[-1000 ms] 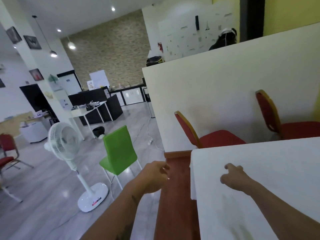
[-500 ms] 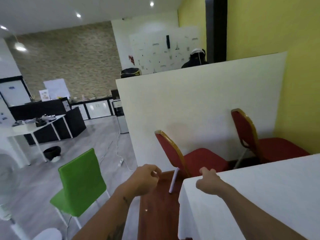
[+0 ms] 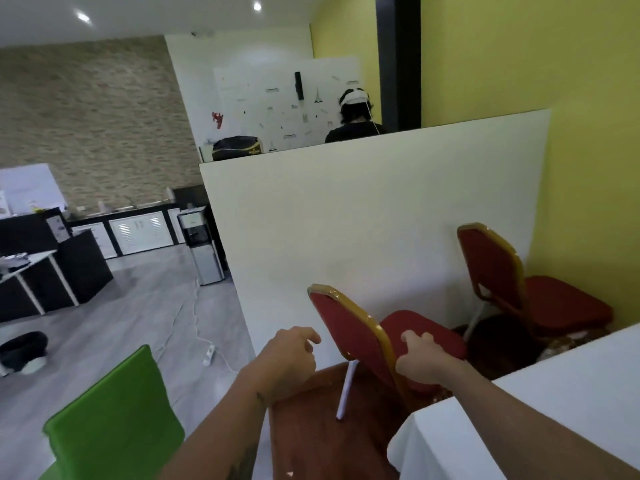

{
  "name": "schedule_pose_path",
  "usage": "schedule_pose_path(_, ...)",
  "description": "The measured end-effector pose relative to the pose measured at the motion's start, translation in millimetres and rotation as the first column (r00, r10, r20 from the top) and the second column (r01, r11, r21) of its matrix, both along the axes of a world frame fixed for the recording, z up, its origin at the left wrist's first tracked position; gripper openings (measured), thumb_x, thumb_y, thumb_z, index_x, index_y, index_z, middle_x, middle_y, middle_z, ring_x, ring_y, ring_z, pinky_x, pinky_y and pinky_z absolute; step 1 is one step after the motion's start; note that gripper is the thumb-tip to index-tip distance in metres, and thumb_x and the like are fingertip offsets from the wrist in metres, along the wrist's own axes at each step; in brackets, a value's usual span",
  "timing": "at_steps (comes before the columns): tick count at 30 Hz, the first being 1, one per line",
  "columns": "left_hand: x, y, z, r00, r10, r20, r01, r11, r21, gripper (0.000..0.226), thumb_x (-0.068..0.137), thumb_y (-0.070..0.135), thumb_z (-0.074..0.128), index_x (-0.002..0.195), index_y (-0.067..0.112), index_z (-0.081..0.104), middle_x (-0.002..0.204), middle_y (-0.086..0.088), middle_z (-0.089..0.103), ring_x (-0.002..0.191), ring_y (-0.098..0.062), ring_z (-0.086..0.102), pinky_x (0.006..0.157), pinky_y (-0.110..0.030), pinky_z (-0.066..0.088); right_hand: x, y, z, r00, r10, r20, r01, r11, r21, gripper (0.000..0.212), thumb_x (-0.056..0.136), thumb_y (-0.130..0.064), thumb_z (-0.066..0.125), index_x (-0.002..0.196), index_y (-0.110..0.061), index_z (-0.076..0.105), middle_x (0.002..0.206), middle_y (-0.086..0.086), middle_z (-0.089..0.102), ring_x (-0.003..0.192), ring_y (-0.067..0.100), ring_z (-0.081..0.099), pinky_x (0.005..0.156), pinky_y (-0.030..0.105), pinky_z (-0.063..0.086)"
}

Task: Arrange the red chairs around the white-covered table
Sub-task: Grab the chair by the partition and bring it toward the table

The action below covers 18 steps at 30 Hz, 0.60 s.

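Standing beside the white partition (image 3: 363, 220), the nearer red chair (image 3: 356, 337) is held at its seat edge by the right hand (image 3: 424, 363), the grip closed on the cushion. The left hand (image 3: 289, 358) is kept loosely curled, holding nothing, just left of the backrest. A second red chair (image 3: 498, 271) is set farther right, near the white-covered surface (image 3: 554, 427).

Matt red cloth chair (image 3: 349, 327) with glossy gold frame, smooth white tablecloth (image 3: 554, 420), glossy grey floor (image 3: 138, 323).
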<state>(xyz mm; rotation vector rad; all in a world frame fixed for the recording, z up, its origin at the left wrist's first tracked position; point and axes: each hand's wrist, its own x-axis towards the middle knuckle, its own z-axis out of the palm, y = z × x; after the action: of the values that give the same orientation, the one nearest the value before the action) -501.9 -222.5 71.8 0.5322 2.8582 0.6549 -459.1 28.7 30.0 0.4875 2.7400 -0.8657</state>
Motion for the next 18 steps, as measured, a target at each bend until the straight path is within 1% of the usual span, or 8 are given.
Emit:
schedule_pose_path(3,-62.0,8.8,-6.0,1.0,-0.014,0.013,0.014,1.0,-0.009,0.046,0.095,0.01,0.051,0.137,0.026,0.062,0.132,-0.001,0.066,0.115,-0.02,0.064,0.099,-0.033,0.055,-54.0,3.5,-5.9,0.999,-0.034,-0.006,0.034,0.999,-0.012,0.072,0.084,-0.025,0.049,0.152,-0.017,0.027,0.153,0.017,0.026,0.139,0.041,0.03,0.11,0.051,0.037)
schedule_pose_path(6,-123.2,24.9,-13.2,0.999,-0.04,0.029,0.041,0.999,-0.017,0.046,0.095,0.011,0.051,0.137,0.027,0.062,0.133,-0.001,0.066,0.115,-0.021,0.064,0.102,-0.037,0.055,-113.2,13.4,-13.9,0.999,-0.043,-0.005,0.043,0.999,-0.001,0.077,0.086,-0.027,0.05,0.156,-0.016,0.022,0.159,0.017,0.02,0.143,0.041,0.026,0.111,0.054,0.035)
schedule_pose_path(10,-196.8,51.3,-20.8,0.997,-0.074,0.028,0.075,0.997,-0.019,0.044,0.094,0.012,0.05,0.134,0.024,0.064,0.131,-0.005,0.066,0.116,-0.025,0.064,0.099,-0.04,0.056,-183.4,23.3,-24.2,0.999,-0.037,0.039,0.038,0.999,-0.027,0.083,0.083,-0.031,0.049,0.158,-0.015,0.017,0.162,0.017,0.015,0.144,0.041,0.025,0.111,0.054,0.036)
schedule_pose_path(13,-241.5,70.5,-31.8,0.99,-0.13,0.046,0.131,0.991,-0.036,0.045,0.092,0.01,0.053,0.135,0.021,0.061,0.133,-0.009,0.063,0.115,-0.028,0.062,0.098,-0.04,0.055,-224.1,27.0,-36.5,0.995,-0.043,0.088,0.047,0.998,-0.043,0.08,0.087,-0.027,0.046,0.159,-0.016,0.014,0.163,0.017,0.012,0.145,0.041,0.023,0.113,0.054,0.033)
schedule_pose_path(15,-269.5,82.0,-44.9,0.983,-0.169,0.076,0.176,0.981,-0.082,0.058,0.09,0.008,0.056,0.145,0.023,0.053,0.144,-0.009,0.054,0.126,-0.029,0.057,0.104,-0.039,0.051,-245.2,25.9,-50.1,0.991,-0.053,0.123,0.062,0.996,-0.07,0.082,0.086,-0.028,0.049,0.159,-0.018,0.015,0.164,0.016,0.012,0.146,0.041,0.023,0.114,0.053,0.032)
schedule_pose_path(16,-284.1,87.8,-52.4,0.978,-0.191,0.083,0.2,0.973,-0.118,0.065,0.088,0.009,0.057,0.151,0.025,0.047,0.151,-0.007,0.047,0.133,-0.031,0.052,0.108,-0.04,0.048,-255.0,25.1,-57.5,0.989,-0.058,0.135,0.07,0.994,-0.081,0.085,0.083,-0.031,0.053,0.159,-0.019,0.016,0.163,0.015,0.015,0.145,0.04,0.026,0.114,0.053,0.033)
schedule_pose_path(18,-313.6,99.1,-70.5,0.961,-0.27,0.056,0.275,0.929,-0.248,0.074,0.085,0.015,0.059,0.156,0.027,0.039,0.16,-0.004,0.035,0.144,-0.032,0.039,0.116,-0.045,0.04,-271.7,22.9,-70.2,0.986,-0.059,0.154,0.072,0.994,-0.081,0.092,0.078,-0.037,0.063,0.158,-0.019,0.021,0.159,0.015,0.025,0.142,0.037,0.033,0.112,0.05,0.037)
